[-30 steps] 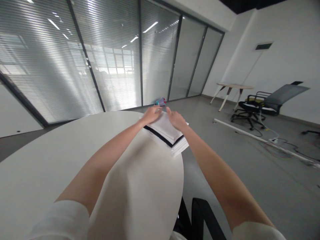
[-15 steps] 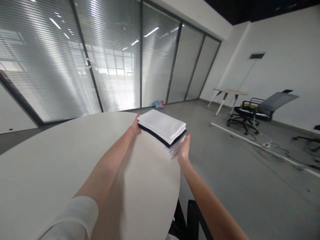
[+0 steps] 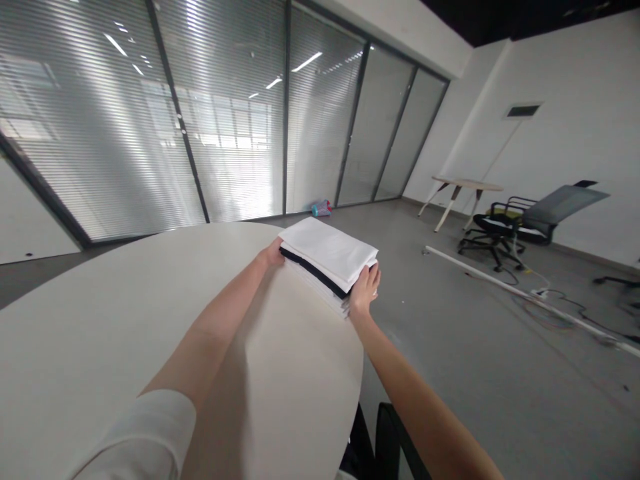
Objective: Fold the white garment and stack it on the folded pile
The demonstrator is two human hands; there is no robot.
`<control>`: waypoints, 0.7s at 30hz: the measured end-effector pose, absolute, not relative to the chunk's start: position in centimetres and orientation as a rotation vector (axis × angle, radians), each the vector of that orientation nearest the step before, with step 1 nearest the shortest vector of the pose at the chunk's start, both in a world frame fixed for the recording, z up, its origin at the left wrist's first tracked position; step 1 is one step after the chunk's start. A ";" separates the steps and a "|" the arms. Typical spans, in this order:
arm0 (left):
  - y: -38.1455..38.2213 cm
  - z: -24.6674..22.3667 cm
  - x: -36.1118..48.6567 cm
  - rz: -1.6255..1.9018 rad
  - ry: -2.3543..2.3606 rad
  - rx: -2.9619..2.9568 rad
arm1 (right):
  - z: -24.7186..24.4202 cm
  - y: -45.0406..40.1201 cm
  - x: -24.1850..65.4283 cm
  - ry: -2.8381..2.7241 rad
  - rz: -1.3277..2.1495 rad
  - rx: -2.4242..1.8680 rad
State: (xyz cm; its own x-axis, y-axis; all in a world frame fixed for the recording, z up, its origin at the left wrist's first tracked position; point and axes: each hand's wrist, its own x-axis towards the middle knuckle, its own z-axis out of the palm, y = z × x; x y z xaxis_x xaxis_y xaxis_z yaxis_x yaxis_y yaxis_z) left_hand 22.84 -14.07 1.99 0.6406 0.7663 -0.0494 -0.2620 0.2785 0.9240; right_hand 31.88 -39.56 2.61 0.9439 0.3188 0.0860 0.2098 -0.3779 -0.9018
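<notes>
A neat stack of folded white pieces point(image 3: 327, 247) with a black layer in the middle lies near the right edge of the round white table point(image 3: 150, 293). Whether it is cloth or paper I cannot tell. My left hand point(image 3: 273, 253) is against the stack's left end, thumb side showing and most fingers hidden behind it. On the right end, my right hand point(image 3: 365, 291) is closed around the near corner, its fingers curled over the side. Below the black layer, the edges of several more white layers show, slightly uneven.
A dark chair part point(image 3: 387, 440) is beside the table's near right edge. On the floor beyond lie a colourful cylindrical item point(image 3: 321, 208) and a long white strip point(image 3: 500, 283) with cables. A small table point(image 3: 467, 183) and an office chair point(image 3: 530, 217) stand farther right.
My right hand has shifted up and inward, from lying open along the stack's side to curling its fingers over the right end. The left hand stays at the left end.
</notes>
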 end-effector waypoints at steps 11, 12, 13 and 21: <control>-16.4 -0.6 15.8 1.157 0.883 0.923 | 2.6 -32.3 29.8 -0.491 0.096 -2.066; -17.0 -1.0 15.0 1.158 0.880 0.946 | 2.5 -31.5 29.4 -0.501 0.100 -2.072; -17.6 -1.3 14.2 1.153 0.868 0.979 | 2.5 -30.6 28.8 -0.515 0.101 -2.077; -19.8 -1.8 8.2 1.094 0.793 1.176 | 2.1 -23.9 24.3 -0.589 0.065 -2.039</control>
